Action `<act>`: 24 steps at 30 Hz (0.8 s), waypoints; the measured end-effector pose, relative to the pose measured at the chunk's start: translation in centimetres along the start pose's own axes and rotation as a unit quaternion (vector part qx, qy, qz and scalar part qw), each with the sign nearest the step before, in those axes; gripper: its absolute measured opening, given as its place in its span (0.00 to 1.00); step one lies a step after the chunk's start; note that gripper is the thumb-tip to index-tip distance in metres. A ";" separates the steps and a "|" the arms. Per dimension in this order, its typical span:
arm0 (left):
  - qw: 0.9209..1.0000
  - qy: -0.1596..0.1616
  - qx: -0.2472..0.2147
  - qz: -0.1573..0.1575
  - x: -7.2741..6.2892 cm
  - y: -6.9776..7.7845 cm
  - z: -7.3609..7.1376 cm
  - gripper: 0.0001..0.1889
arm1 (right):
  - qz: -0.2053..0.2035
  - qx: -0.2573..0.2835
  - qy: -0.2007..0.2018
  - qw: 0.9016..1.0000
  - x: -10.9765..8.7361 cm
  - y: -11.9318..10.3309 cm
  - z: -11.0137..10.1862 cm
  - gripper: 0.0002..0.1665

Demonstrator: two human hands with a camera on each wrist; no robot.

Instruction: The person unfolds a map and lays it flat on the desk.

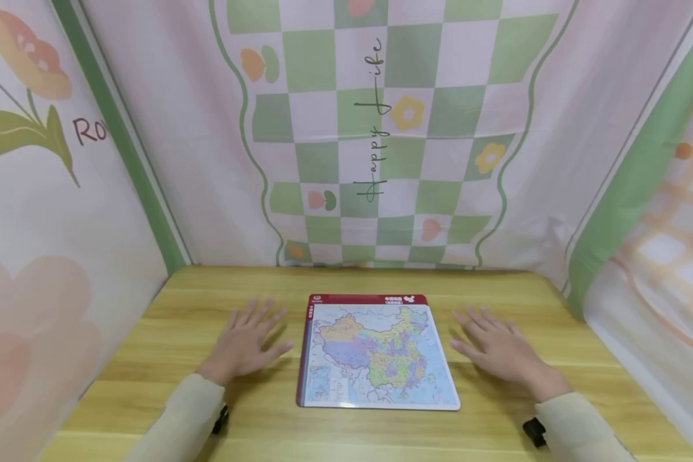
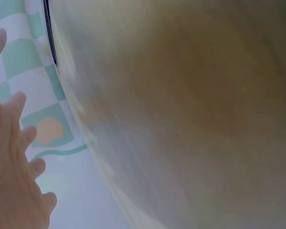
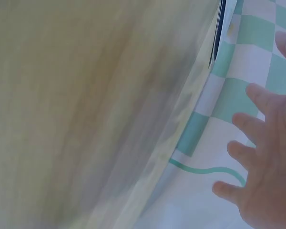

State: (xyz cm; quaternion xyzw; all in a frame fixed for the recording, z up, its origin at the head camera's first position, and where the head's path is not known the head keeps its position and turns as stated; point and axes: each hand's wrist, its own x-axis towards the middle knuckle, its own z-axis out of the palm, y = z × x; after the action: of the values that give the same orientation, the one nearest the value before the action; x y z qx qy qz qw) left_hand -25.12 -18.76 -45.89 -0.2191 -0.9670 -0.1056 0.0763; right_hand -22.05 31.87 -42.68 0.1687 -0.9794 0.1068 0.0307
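Observation:
A flat board printed with a map of China (image 1: 375, 356) lies on the wooden table (image 1: 254, 430), with a red band along its far edge and a dark strip down its left side. To the left of it my left hand (image 1: 245, 343) is palm down with spread fingers, apart from the board. On the other side, my right hand (image 1: 499, 350) is likewise palm down, fingers spread, and holds nothing. Both wrist views show the spread fingers of the left hand (image 2: 12, 157) and of the right hand (image 3: 269, 148) close to the tabletop.
A checkered green and white curtain (image 1: 360, 160) with writing hangs behind the table's far edge. Patterned cloth (image 1: 63, 256) closes off the left side, and another cloth (image 1: 658, 256) hangs on the right. Dark wrist straps (image 1: 534, 432) show at the sleeves.

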 end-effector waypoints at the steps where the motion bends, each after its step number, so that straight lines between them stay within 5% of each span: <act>1: 1.000 -0.003 0.000 0.004 0.1 0.1 0.0 0.41 | -0.003 0.005 -0.003 1.000 0.0 -0.1 0.0 0.43; 14: 0.995 -0.006 -0.020 0.094 0.8 1.0 0.3 0.37 | -0.025 0.053 -0.024 0.998 0.3 -0.9 0.6 0.42; 24: 0.988 -0.098 -0.062 0.104 1.5 2.1 0.3 0.31 | -0.041 0.092 -0.070 0.992 0.4 -1.8 1.0 0.43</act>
State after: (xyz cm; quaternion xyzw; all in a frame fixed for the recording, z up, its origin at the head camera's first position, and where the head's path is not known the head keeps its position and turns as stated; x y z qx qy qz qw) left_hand -25.53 -16.24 -45.59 -0.3323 -0.9332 -0.1351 -0.0222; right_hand -21.86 29.90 -43.24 0.2182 -0.9573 0.1833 -0.0495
